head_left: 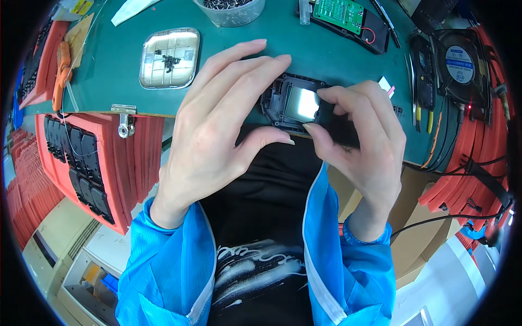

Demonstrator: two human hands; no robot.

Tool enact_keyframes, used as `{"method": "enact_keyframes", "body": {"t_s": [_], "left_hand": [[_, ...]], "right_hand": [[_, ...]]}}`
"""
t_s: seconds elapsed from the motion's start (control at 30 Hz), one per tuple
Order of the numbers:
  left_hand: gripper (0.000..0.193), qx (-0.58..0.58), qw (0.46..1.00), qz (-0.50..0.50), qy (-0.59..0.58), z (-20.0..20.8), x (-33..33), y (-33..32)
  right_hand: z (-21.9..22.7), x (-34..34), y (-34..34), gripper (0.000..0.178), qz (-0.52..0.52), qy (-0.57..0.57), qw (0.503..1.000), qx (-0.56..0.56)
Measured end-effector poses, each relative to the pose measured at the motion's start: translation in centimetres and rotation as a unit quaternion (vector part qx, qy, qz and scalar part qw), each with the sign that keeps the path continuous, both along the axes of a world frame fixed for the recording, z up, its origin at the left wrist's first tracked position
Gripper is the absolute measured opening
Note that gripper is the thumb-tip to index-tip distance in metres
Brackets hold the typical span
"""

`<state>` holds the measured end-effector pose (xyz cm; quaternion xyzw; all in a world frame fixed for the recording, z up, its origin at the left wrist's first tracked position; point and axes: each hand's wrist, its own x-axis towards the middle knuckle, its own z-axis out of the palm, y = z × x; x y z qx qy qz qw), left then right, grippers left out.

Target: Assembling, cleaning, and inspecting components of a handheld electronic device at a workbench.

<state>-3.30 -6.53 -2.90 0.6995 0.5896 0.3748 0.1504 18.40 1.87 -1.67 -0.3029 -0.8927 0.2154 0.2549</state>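
A small black plastic housing lies at the near edge of the green mat, in front of me. Set within it is a small shiny rectangular screen, tilted slightly and reflecting white light. My right hand has its thumb and forefinger on the right corners of that screen, gripping it. My left hand is spread open around the housing's left side, thumb near its lower edge and fingers stretched past its upper edge. Whether the left fingertips touch the housing, I cannot tell.
A clear case with small black parts and a tub of screws stand farther back. A green circuit board lies at the back right. A fan stands right, an orange-handled tool left, and red foam trays below the left edge.
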Motion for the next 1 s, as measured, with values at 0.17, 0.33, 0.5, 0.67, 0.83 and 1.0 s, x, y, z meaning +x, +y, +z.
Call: {"method": "enact_keyframes", "body": {"t_s": [0.17,0.33,0.5,0.67,0.83,1.0], "left_hand": [[0.076,0.0,1.0,0.005,0.0,0.0,0.2,0.1],[0.075,-0.002,1.0,0.01,-0.01,0.0,0.3,0.2],[0.076,-0.004,1.0,0.013,-0.006,0.2,0.5,0.2],[0.077,-0.005,1.0,0.013,-0.014,0.1,0.5,0.2],[0.079,-0.004,1.0,0.013,-0.016,0.2,0.5,0.3],[0.079,-0.001,1.0,0.013,-0.019,0.0,0.5,0.3]], "right_hand": [[-0.1,-0.1,0.1,0.047,0.004,0.0,1.0,-0.001],[0.0,-0.3,0.1,0.047,0.004,-0.004,1.0,-0.002],[0.2,-0.3,0.5,0.046,0.02,-0.01,1.0,0.004],[0.3,-0.2,0.7,0.045,0.023,-0.01,1.0,-0.011],[1.2,-0.6,0.5,0.04,-0.01,-0.019,0.999,-0.046],[1.1,-0.2,0.7,0.033,0.009,-0.026,0.998,-0.056]]}}
